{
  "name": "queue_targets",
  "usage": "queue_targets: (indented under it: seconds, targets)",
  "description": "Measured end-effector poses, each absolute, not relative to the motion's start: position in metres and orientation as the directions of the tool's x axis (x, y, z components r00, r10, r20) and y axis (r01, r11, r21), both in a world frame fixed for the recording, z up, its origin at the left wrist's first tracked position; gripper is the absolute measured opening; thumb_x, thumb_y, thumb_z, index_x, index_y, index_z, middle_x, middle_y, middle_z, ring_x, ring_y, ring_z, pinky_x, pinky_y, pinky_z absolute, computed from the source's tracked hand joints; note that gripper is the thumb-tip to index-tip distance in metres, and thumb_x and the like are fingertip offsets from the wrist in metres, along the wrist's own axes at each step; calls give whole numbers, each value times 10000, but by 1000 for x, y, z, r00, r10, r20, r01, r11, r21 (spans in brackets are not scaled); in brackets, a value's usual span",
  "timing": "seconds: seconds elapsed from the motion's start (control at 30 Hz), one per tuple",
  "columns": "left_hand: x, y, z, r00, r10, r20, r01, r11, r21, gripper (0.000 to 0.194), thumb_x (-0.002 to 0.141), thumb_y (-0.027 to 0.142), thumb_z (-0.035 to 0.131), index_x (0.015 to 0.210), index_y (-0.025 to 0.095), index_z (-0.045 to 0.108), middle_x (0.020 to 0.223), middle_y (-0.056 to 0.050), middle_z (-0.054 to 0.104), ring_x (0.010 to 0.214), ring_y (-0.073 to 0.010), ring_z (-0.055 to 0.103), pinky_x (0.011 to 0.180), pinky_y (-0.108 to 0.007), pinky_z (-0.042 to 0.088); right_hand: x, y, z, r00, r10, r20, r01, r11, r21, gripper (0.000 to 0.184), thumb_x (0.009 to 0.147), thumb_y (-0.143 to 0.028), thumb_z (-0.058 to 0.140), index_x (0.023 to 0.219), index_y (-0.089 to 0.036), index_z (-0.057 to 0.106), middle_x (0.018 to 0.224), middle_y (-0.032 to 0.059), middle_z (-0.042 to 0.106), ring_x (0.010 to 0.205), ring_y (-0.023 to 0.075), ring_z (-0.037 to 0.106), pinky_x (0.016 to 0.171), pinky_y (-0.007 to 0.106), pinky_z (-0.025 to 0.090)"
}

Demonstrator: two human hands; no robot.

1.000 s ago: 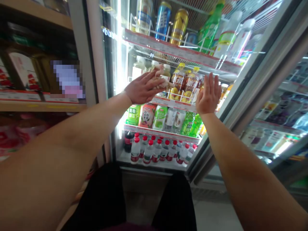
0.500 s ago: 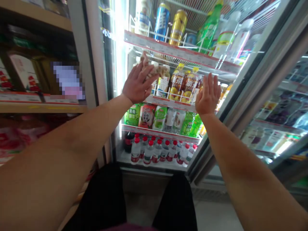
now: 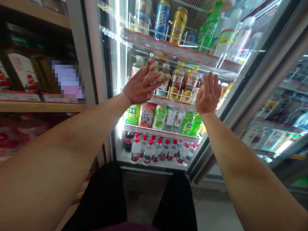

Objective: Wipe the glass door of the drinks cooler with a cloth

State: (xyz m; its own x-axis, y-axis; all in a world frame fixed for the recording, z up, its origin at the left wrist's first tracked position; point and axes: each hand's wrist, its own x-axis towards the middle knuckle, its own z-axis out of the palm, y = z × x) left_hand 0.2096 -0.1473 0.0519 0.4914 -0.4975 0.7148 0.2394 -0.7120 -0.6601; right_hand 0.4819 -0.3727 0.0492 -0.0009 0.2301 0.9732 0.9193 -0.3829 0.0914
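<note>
My left hand [image 3: 139, 86] is spread over a crumpled beige cloth [image 3: 152, 68], holding it against the fridge's glass door in front of the middle shelf. Part of the cloth is hidden under the fingers. To the right, my right hand [image 3: 209, 94] is raised flat against the glass with its fingers stretched upward, and nothing is in it. Between the hands, bottles of brown tea with yellow caps [image 3: 177, 80] show through the glass.
A blue can [image 3: 161, 21], a gold can [image 3: 178, 25] and a green bottle [image 3: 211, 27] stand on the upper shelf. Low down are several red-capped water bottles [image 3: 148, 152]. Large oil bottles [image 3: 24, 70] sit on the left shelving. A metal door frame [image 3: 262, 64] runs along the right.
My left hand has wiped the cloth slightly to the right across the glass. My right hand has stayed nearly in the same place.
</note>
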Motion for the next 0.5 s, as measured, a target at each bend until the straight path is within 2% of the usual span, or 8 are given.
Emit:
queue_targets:
  seconds: [0.13, 0.27, 0.37, 0.5]
  targets:
    - [207, -148, 53, 581, -514, 631, 120, -713, -690, 503, 1051, 339, 451, 1548, 282, 501, 1617, -4, 470, 1603, -366, 157, 1253, -668, 297, 483, -372, 49, -12, 220, 975, 919, -381, 98, 711, 927, -231, 329, 1636, -220, 374, 1686, 85, 404, 1614, 277, 256, 1274, 608, 249]
    - [210, -157, 54, 543, -453, 708, 145, -779, -610, 475, 1057, 231, 412, 1510, 281, 548, 1580, -43, 515, 1576, -339, 276, 1251, -619, 341, 487, -370, 48, -25, 203, 979, 911, -398, 106, 695, 925, -236, 319, 1610, -199, 429, 1677, 77, 423, 1608, 266, 277, 1283, 578, 255]
    - [221, -168, 54, 497, -413, 763, 163, -819, -550, 493, 1059, 163, 364, 1493, 295, 555, 1583, -54, 506, 1575, -318, 288, 1216, -576, 413, 487, -370, 48, -24, 203, 979, 907, -408, 106, 684, 930, -247, 306, 1593, -174, 454, 1676, 86, 425, 1604, 275, 286, 1285, 571, 256]
    - [241, -182, 55, 538, -523, 661, 54, -762, -646, 479, 1065, 139, 396, 1495, 293, 540, 1619, -52, 455, 1576, -311, 288, 1160, -545, 485, 482, -373, 49, 1, 226, 974, 911, -402, 92, 682, 942, -245, 307, 1613, -186, 415, 1690, 89, 398, 1610, 277, 267, 1281, 587, 253]
